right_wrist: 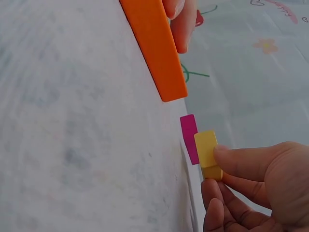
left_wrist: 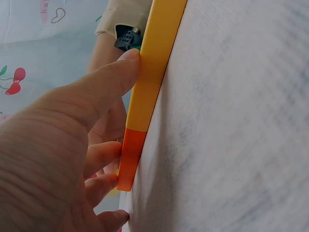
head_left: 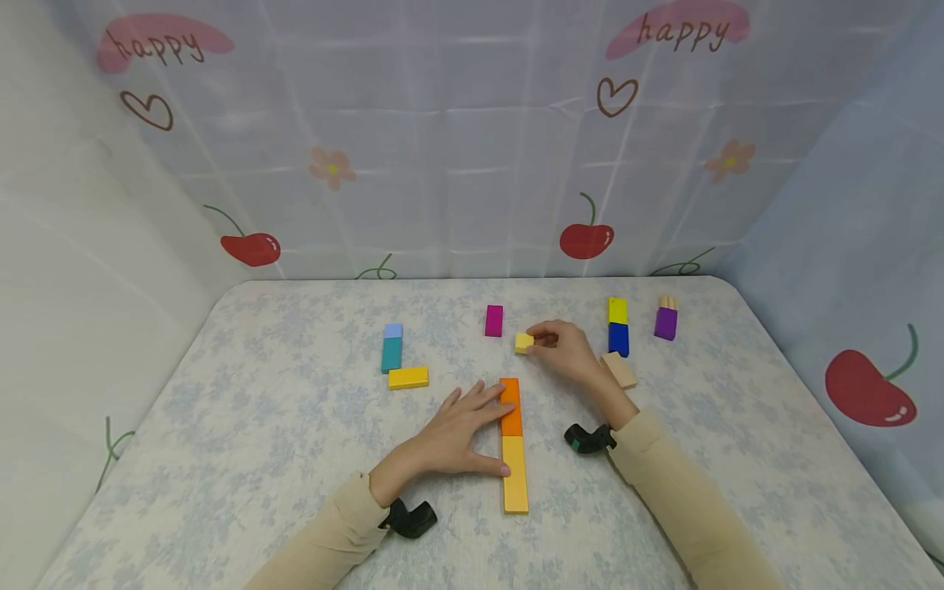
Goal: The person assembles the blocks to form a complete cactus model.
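Note:
Between the thumb and fingers of my right hand [head_left: 566, 352] is a small pale yellow block [head_left: 523, 342], pinched by its right end. In the right wrist view the thumb lies against the face of this block [right_wrist: 206, 150]. My left hand [head_left: 457, 433] is spread out, its thumb touching a long amber block [head_left: 515, 487] and its fingertips at an orange block [head_left: 511, 419]. Those two blocks lie end to end in one straight line on the table. A magenta block [head_left: 493, 320] lies just beyond the pale yellow one.
Left of the hands lie a light blue block [head_left: 393, 330], a teal block [head_left: 392, 355] and a yellow block [head_left: 409, 378]. On the right are bright yellow [head_left: 617, 310], blue [head_left: 619, 339], beige [head_left: 621, 370] and purple [head_left: 665, 324] blocks. A printed curtain [head_left: 472, 164] hangs behind the table [head_left: 295, 426].

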Demonstrator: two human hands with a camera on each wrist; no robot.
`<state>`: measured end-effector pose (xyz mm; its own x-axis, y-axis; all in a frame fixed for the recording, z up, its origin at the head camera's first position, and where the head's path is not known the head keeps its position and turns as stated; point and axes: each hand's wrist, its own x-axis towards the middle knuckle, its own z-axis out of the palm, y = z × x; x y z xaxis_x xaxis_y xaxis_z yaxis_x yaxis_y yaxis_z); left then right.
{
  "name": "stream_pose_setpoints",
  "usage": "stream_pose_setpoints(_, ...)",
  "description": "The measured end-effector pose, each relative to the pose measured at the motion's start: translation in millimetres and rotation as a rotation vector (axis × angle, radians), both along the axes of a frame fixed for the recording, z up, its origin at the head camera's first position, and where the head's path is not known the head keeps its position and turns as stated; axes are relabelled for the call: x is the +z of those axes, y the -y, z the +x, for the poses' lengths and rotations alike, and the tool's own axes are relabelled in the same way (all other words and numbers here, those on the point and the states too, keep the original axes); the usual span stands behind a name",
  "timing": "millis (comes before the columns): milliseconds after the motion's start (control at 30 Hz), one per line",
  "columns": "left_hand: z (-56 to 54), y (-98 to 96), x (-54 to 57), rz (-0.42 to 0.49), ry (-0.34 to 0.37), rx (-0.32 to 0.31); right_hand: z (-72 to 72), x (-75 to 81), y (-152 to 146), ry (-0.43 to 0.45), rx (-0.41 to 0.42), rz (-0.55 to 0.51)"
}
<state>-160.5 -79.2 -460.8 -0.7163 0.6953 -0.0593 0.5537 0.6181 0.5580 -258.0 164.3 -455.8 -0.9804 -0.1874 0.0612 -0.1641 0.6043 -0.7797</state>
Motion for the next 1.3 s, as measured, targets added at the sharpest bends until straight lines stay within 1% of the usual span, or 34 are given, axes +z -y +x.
stream_pose_setpoints(200, 0.2, -0.1, 0.2, -0.003, -0.008, -0.003, 8.7, 3.3, 7, -0.036, 0.059, -0.013)
stream_pose_setpoints(367, 0.2, -0.2, 0.1, -0.006, -0.005, -0.004, 14.2, 4.9, 11, -0.036, 0.100, -0.013)
stream_pose_setpoints(533, 0.6, -0.3, 1.3, -0.003, -0.002, -0.005, 16.8, 3.4, 13, -0.036, 0.145, 0.013)
stream_pose_setpoints(733, 0.8, -0.6, 2.1, -0.007, -0.007, -0.006, 18.7, 2.2, 14, -0.023, 0.167, 0.021)
stream_pose_setpoints(1300, -0.1, -0.9, -0.5, -0.014, -0.007, -0.001, 21.0, 1.8, 15, 0.010, 0.221, 0.032)
